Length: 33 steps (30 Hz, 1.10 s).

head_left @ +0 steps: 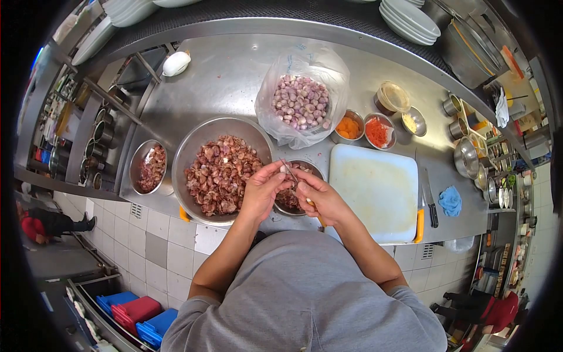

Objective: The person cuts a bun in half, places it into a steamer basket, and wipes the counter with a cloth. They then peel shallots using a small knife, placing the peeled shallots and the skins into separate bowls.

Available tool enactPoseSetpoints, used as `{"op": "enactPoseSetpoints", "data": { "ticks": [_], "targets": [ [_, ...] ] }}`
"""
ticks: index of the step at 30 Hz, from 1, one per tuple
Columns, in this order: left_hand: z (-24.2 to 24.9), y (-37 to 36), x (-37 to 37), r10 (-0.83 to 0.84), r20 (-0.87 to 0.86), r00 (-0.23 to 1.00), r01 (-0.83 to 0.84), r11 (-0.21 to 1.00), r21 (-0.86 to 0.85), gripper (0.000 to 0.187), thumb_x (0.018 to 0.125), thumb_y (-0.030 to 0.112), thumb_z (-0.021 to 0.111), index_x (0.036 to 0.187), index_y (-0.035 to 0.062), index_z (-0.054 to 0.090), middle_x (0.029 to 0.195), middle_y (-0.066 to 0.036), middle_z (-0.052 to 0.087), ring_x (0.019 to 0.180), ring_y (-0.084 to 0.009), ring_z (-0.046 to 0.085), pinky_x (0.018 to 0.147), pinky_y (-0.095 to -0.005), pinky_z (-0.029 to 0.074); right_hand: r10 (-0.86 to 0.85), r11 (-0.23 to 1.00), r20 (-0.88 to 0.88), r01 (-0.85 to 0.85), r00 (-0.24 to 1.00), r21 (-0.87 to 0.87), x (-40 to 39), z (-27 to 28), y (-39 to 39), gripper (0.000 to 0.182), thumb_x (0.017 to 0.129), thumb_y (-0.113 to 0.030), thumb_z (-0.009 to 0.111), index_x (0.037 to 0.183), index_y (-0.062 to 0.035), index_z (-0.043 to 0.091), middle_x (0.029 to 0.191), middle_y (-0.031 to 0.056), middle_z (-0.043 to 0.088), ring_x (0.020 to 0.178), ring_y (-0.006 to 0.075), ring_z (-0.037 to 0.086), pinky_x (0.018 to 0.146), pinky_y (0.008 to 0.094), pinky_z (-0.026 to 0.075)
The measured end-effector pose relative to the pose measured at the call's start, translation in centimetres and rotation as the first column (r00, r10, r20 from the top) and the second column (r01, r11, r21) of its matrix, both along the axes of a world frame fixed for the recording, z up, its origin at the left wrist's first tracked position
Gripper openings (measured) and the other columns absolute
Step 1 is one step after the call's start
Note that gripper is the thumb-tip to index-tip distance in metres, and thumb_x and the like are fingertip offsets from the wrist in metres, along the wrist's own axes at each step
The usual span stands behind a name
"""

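My left hand (261, 189) pinches a small pale shallot (284, 169) between thumb and fingertips. In my right hand (322, 199) is a small paring knife (290, 170) with a yellow handle, its blade against the shallot. Both hands are above a small metal bowl (318, 169) with reddish-brown bits in it, partly hidden by them. To the left is a large metal bowl (182, 141) full of brown-skinned shallots (220, 176). Behind my hands, a clear plastic bag (267, 108) stands open around many peeled purple-white shallots (300, 101).
A white cutting board (375, 190) lies to the right, with a black-handled knife (431, 199) and a blue cloth (450, 201) beyond it. Small bowls of orange pieces (348, 127) and shredded carrot (379, 131) stand behind it. At left is an oval bowl (148, 167). A shelf (252, 24) overhangs the back.
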<state>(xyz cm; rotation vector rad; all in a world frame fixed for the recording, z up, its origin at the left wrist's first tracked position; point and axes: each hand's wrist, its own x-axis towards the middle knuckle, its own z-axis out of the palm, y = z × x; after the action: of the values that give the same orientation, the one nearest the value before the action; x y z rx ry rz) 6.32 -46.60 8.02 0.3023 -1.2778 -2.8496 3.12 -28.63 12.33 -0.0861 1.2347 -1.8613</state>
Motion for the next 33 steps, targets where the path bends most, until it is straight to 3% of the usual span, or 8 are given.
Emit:
{"op": "enactPoseSetpoints", "data": {
  "ticks": [11, 16, 21, 26, 28, 30, 31, 33],
  "targets": [
    [-0.4, -0.4, -0.2, -0.025, -0.019, 1.000, 0.025, 1.000, 0.009, 0.027, 0.093, 0.003, 0.059, 0.120, 0.0030, 0.060, 0.113, -0.010, 0.066, 0.106, -0.0223, 0.065, 0.084, -0.0325, 0.057, -0.079, 0.984, -0.129, 0.098, 0.989, 0.151, -1.0, 0.0, 0.7, 0.055, 0.102, -0.018, 0.048, 0.153, -0.0190, 0.028, 0.074, -0.0036, 0.043, 0.055, 0.0054, 0.036, 0.045, 0.0202, 0.027],
    [-0.4, -0.5, -0.3, -0.025, -0.041, 0.999, 0.028, 0.997, 0.079, 0.024, 0.093, 0.000, 0.058, 0.117, 0.0025, 0.060, 0.115, -0.011, 0.065, 0.102, -0.0223, 0.065, 0.086, -0.0337, 0.055, 0.052, 0.976, -0.473, 0.056, 0.880, 0.211, -0.5, -1.2, 0.5, 0.065, 0.100, -0.019, 0.053, 0.155, -0.0201, 0.018, 0.081, -0.0022, 0.043, 0.060, 0.0060, 0.038, 0.049, 0.0222, 0.036],
    [0.8, -1.3, -1.2, 0.080, -0.001, 0.997, -0.079, 0.990, -0.119, 0.027, 0.091, 0.000, 0.058, 0.118, 0.0019, 0.058, 0.108, -0.009, 0.064, 0.094, -0.0195, 0.065, 0.077, -0.0294, 0.055, -0.070, 0.979, -0.245, 0.114, 0.967, 0.171, -0.5, -1.1, 0.7, 0.059, 0.101, -0.017, 0.050, 0.154, -0.0196, 0.024, 0.073, -0.0035, 0.041, 0.059, 0.0063, 0.038, 0.050, 0.0198, 0.031],
    [4.2, -3.0, -8.6, 0.065, -0.244, 0.968, -0.185, 0.840, -0.510, 0.028, 0.090, 0.009, 0.064, 0.115, 0.0010, 0.056, 0.110, -0.009, 0.062, 0.099, -0.0186, 0.062, 0.079, -0.0296, 0.051, -0.011, 0.968, -0.212, 0.064, 0.977, 0.242, -0.6, -4.5, 0.8, 0.056, 0.099, -0.020, 0.054, 0.151, -0.0147, 0.031, 0.075, -0.0027, 0.044, 0.059, 0.0060, 0.037, 0.050, 0.0190, 0.031],
    [4.1, -3.7, -11.8, 0.010, -0.324, 0.946, -0.196, 0.812, -0.549, 0.029, 0.089, 0.009, 0.065, 0.115, 0.0015, 0.056, 0.114, -0.012, 0.062, 0.103, -0.0219, 0.061, 0.084, -0.0328, 0.051, 0.068, 0.933, -0.466, 0.109, 0.882, 0.343, -0.6, -6.0, 0.9, 0.063, 0.097, -0.022, 0.058, 0.151, -0.0115, 0.028, 0.096, 0.0061, 0.060, 0.077, 0.0174, 0.058, 0.067, 0.0295, 0.046],
    [4.6, -4.2, -13.3, -0.090, -0.444, 0.892, -0.435, 0.102, -0.895, 0.029, 0.086, 0.008, 0.065, 0.114, 0.0050, 0.059, 0.126, -0.019, 0.057, 0.116, -0.0327, 0.056, 0.098, -0.0406, 0.045, 0.138, 0.886, -0.668, 0.210, 0.731, 0.413, -0.7, -6.4, 1.3, 0.070, 0.093, -0.024, 0.063, 0.151, -0.0097, 0.026, 0.108, 0.0151, 0.065, 0.091, 0.0285, 0.065, 0.081, 0.0369, 0.050],
    [4.7, -3.9, -12.8, -0.091, -0.417, 0.904, -0.386, 0.243, -0.890, 0.030, 0.080, 0.005, 0.064, 0.109, 0.0098, 0.065, 0.135, -0.021, 0.051, 0.127, -0.0400, 0.047, 0.107, -0.0448, 0.038, 0.186, 0.850, -0.767, 0.291, 0.614, 0.439, -0.7, -6.3, 1.6, 0.076, 0.090, -0.024, 0.066, 0.151, -0.0089, 0.024, 0.113, 0.0210, 0.066, 0.099, 0.0359, 0.066, 0.088, 0.0407, 0.050],
    [4.1, -3.3, -10.4, -0.228, -0.393, 0.891, -0.358, 0.181, -0.916, 0.030, 0.078, 0.004, 0.063, 0.107, 0.0111, 0.067, 0.135, -0.019, 0.052, 0.129, -0.0404, 0.045, 0.107, -0.0454, 0.037, 0.278, 0.755, -0.696, 0.298, 0.662, 0.584, -0.9, -4.2, 2.7, 0.082, 0.088, -0.025, 0.068, 0.152, -0.0093, 0.020, 0.110, 0.0239, 0.065, 0.099, 0.0387, 0.065, 0.088, 0.0421, 0.050]
  ]
}}
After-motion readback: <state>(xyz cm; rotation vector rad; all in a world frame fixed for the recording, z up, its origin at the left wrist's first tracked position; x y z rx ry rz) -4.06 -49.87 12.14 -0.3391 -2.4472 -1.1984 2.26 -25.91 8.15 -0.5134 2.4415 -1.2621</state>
